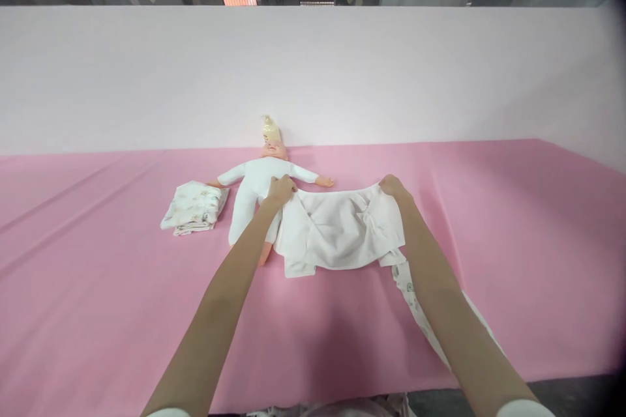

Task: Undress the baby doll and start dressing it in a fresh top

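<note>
A: Status of the white garment (pixel 337 228)?
B: Lying at frame centre; left hand (pixel 280 190) and right hand (pixel 392 187) are pinching its top corners, fingers clamped on cloth.
A: Doll (pixel 254 192)?
B: Lying beside it, not yet covered by that garment.

Wearer's arms and hands, head view: our catalogue entry.

We list two long, slender arms, bare from the wrists back to the bottom edge of the picture, where each ends in a narrow band of white, smooth-looking sleeve hem. We record a bare left hand (pixel 280 190) and a bare right hand (pixel 392 186), both small at the far end of the arms. We see no rings, watch, gloves or markings on either. Fingers are too small in this view for us to itemise nails or finer detail.
</note>
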Demonstrator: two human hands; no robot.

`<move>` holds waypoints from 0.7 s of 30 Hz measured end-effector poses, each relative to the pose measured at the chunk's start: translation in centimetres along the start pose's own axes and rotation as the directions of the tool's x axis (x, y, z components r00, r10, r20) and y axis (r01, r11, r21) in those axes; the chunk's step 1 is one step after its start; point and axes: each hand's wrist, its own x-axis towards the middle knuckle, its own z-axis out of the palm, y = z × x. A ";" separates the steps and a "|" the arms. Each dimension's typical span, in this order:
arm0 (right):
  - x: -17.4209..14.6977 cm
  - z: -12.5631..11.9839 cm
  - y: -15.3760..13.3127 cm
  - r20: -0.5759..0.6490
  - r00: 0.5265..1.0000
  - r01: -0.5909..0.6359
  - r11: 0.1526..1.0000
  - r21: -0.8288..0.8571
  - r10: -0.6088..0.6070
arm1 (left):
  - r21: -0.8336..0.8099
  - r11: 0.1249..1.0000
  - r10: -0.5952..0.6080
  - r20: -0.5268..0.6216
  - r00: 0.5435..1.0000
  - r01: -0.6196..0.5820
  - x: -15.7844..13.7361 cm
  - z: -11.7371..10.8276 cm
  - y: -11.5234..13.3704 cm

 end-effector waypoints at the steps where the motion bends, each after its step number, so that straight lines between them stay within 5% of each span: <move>1: 0.4 0.4 -0.2 0.026 0.999 -0.019 0.999 -0.026 0.019 | 0.043 0.999 0.004 0.005 1.000 -0.004 0.6 0.2 0.1; 8: 1.2 3.3 -0.2 0.104 0.993 -0.036 0.985 -0.171 0.055 | 0.234 0.972 0.016 0.036 0.999 -0.024 2.5 2.1 0.9; 15: 0.3 2.7 -0.6 0.090 0.995 -0.017 0.978 -0.206 0.036 | 0.232 0.970 0.069 0.010 0.998 -0.070 1.3 2.6 0.1; 19: -1.1 2.3 -4.5 0.030 1.000 0.002 0.985 -0.171 0.003 | 0.148 0.987 0.084 -0.171 0.982 -0.058 -0.1 1.6 -1.4; 21: -2.2 2.9 -8.2 -0.001 0.996 0.084 0.989 -0.123 -0.085 | 0.080 0.996 -0.021 -0.300 0.954 0.047 -0.8 0.8 -2.9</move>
